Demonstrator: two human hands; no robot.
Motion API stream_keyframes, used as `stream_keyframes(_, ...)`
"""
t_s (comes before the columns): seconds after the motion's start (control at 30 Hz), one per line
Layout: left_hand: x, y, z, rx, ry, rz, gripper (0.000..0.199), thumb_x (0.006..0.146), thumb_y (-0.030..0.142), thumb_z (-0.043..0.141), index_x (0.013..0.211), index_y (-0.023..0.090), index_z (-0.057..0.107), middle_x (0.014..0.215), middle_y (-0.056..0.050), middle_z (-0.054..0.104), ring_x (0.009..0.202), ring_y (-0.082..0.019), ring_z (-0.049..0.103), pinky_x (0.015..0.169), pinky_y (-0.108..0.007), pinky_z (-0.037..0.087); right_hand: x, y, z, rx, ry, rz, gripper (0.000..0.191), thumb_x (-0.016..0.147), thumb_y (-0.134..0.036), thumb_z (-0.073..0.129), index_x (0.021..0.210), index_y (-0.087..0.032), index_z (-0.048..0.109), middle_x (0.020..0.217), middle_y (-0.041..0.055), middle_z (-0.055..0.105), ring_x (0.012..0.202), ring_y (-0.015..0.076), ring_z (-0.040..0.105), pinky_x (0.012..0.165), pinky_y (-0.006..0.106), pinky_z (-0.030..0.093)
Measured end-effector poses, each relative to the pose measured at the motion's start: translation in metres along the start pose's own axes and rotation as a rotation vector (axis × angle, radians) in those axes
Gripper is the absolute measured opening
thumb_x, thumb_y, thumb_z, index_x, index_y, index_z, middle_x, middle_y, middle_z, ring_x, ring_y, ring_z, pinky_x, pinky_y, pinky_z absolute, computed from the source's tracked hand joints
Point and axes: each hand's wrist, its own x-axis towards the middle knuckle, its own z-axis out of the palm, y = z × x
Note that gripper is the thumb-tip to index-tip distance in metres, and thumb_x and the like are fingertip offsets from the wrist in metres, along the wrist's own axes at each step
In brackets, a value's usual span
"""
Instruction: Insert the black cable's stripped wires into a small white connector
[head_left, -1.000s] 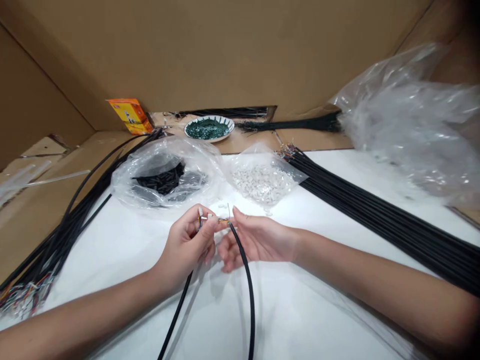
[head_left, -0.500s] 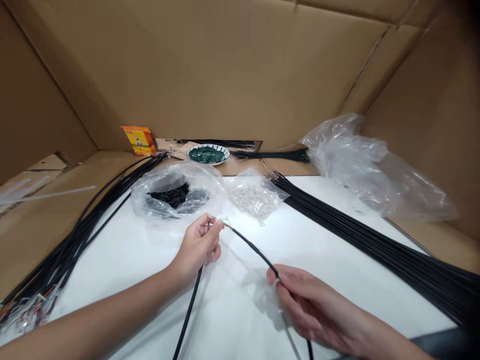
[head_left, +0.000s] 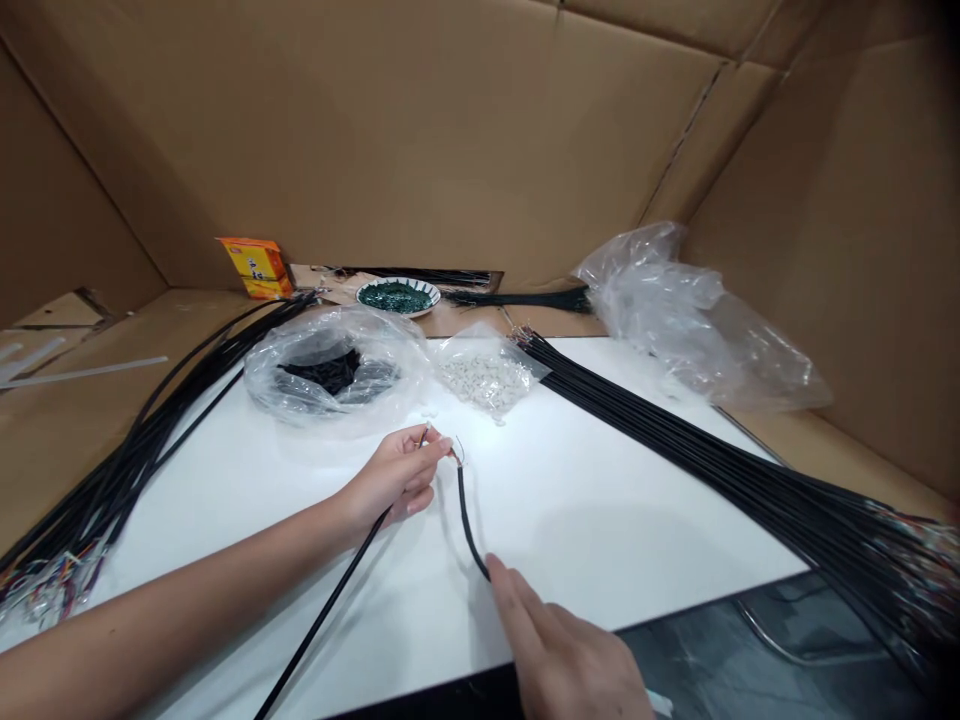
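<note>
My left hand point(head_left: 405, 470) is closed in a pinch over the middle of the white tabletop point(head_left: 660, 530). Thin bare wires come out between its thumb and fingertips. One black cable point(head_left: 322, 615) runs from this hand down to the bottom edge. Another black cable point(head_left: 466, 525), with fine wires at its stripped end, curves from the left fingertips to my right hand point(head_left: 570, 640). The right fingers are closed around that cable low in the view, back of the hand facing me. What lies under the right palm is hidden.
A clear bag of black pieces point(head_left: 337, 375) and a bag of small white pieces point(head_left: 491, 375) lie ahead. Bundles of black cables point(head_left: 157, 420) flank both sides. At the back stand an orange box point(head_left: 256, 268), a plate of dark green material point(head_left: 397, 297) and crumpled plastic point(head_left: 675, 300).
My right hand has moved left and toward me, turning its back upward. The cable between my hands now bends more steeply downward. My left hand keeps its pinch. The whole view has shifted slightly.
</note>
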Motion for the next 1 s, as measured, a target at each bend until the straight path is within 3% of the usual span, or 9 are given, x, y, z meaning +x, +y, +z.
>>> stream_keyframes(0.13,0.002,-0.003,-0.001,0.053,0.058,0.03,0.031,0.08,0.042,0.061,0.078,0.015,0.047,0.042,0.011,0.025,0.032,0.0,0.019,0.029,-0.012,0.028,0.018,-0.024,0.005,0.007,-0.053,0.028,0.046,0.073,-0.003,0.041,0.115,-0.005,0.06,0.104,0.0086,0.066,0.053,0.0104,0.058,0.04,0.022,0.038)
stream_keyframes(0.23,0.003,-0.003,-0.004,0.064,0.069,0.04,0.032,0.08,0.045,0.059,0.081,0.015,0.048,0.042,0.011,0.024,0.032,0.0,0.017,0.029,-0.011,0.026,0.033,-0.016,-0.001,0.299,-0.155,0.076,0.036,0.082,-0.011,0.043,0.114,-0.01,0.06,0.091,0.0051,0.067,0.058,0.011,0.059,0.047,0.021,0.039)
stream_keyframes(0.3,0.002,-0.003,-0.004,0.061,0.063,0.049,0.033,0.079,0.046,0.061,0.081,0.015,0.049,0.042,0.011,0.023,0.033,0.001,0.016,0.029,-0.011,0.026,0.043,-0.001,-0.005,0.708,-0.388,0.251,0.026,0.091,-0.03,0.043,0.103,-0.018,0.062,0.077,0.0003,0.064,0.064,0.0085,0.059,0.056,0.018,0.041)
stream_keyframes(0.37,0.0,-0.003,-0.001,0.057,0.047,0.052,0.035,0.078,0.046,0.062,0.079,0.014,0.048,0.042,0.012,0.023,0.033,0.001,0.017,0.03,-0.011,0.027,0.052,0.014,-0.004,1.054,-0.531,0.56,0.033,0.091,-0.044,0.041,0.105,-0.019,0.058,0.081,0.0008,0.063,0.07,0.006,0.056,0.063,0.015,0.041)
stream_keyframes(0.5,-0.011,-0.007,0.009,0.053,-0.017,0.03,0.035,0.078,0.046,0.062,0.078,0.016,0.043,0.041,0.012,0.025,0.031,0.0,0.019,0.029,-0.012,0.03,0.064,0.024,0.009,1.678,-0.341,0.981,0.043,0.083,-0.05,0.054,0.107,-0.015,0.049,0.094,0.0057,0.061,0.079,0.0071,0.058,0.078,0.02,0.046)
stream_keyframes(0.6,-0.02,-0.012,0.015,0.053,-0.115,-0.001,0.034,0.08,0.045,0.06,0.078,0.016,0.043,0.042,0.01,0.036,0.029,-0.001,0.028,0.029,-0.013,0.031,0.068,0.011,0.015,1.975,-0.277,1.11,0.046,0.079,-0.046,0.062,0.108,-0.014,0.045,0.089,0.0062,0.061,0.074,0.0088,0.061,0.082,0.028,0.05)
stream_keyframes(0.73,-0.028,-0.015,0.018,0.012,-0.206,-0.011,0.03,0.085,0.042,0.054,0.079,0.015,0.044,0.045,0.007,0.044,0.029,-0.002,0.034,0.03,-0.011,0.029,0.066,-0.006,0.014,2.083,-0.258,1.097,0.039,0.082,-0.047,0.057,0.093,-0.01,0.048,0.078,0.0055,0.059,0.073,0.0104,0.061,0.082,0.031,0.05)
stream_keyframes(0.8,-0.029,-0.014,0.018,0.021,-0.212,-0.014,0.028,0.085,0.04,0.054,0.078,0.015,0.045,0.045,0.007,0.045,0.029,-0.001,0.035,0.031,-0.011,0.031,0.064,-0.008,0.014,2.076,-0.204,1.126,0.037,0.08,-0.045,0.06,0.082,-0.01,0.046,0.077,0.004,0.058,0.072,0.0083,0.059,0.079,0.028,0.05)
stream_keyframes(1.0,-0.029,-0.012,0.018,0.062,-0.173,0.007,0.029,0.084,0.039,0.057,0.076,0.015,0.043,0.043,0.01,0.036,0.03,-0.001,0.033,0.031,-0.011,0.032,0.063,-0.005,0.017,2.003,-0.047,1.112,0.034,0.078,-0.038,0.065,0.075,-0.01,0.045,0.078,0.0019,0.058,0.07,0.0048,0.055,0.074,0.021,0.046)
